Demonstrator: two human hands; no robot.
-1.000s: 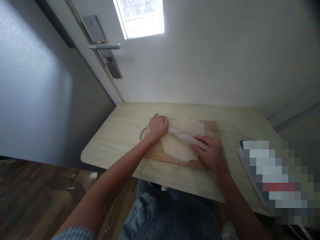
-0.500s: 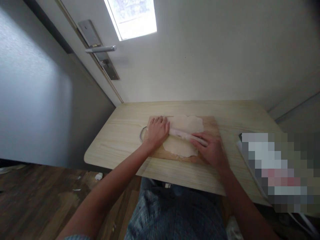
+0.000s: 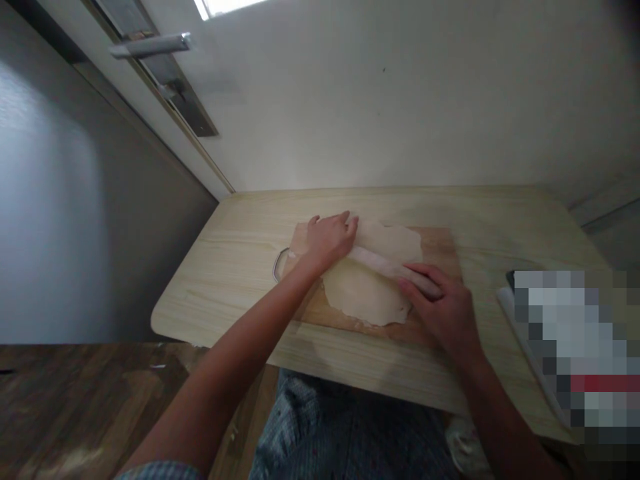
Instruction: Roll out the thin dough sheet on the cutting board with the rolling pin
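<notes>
A wide, thin sheet of pale dough (image 3: 367, 300) with an uneven edge lies on a wooden cutting board (image 3: 443, 250). Across the dough, slanting down to the right, rests a light rolling pin (image 3: 377, 261). My right hand (image 3: 447, 307) is closed round its right end, thumb and fingers on either side. Over the pin's left end lies my left hand (image 3: 331, 240), covering that end, with its fingertips slightly raised and pointing away from me. Dough stretches out both behind and in front of the pin.
The board's metal handle (image 3: 280, 265) sticks out on the left. Beneath is a pale wood-grain table (image 3: 215, 267), its far edge near a white door with a lever handle (image 3: 150, 45). A blurred-out item (image 3: 565, 327) lies at the table's right.
The view has tilted down and come closer. My left hand's fingers have lifted and spread a little at the pin's left end. The right hand keeps its hold.
</notes>
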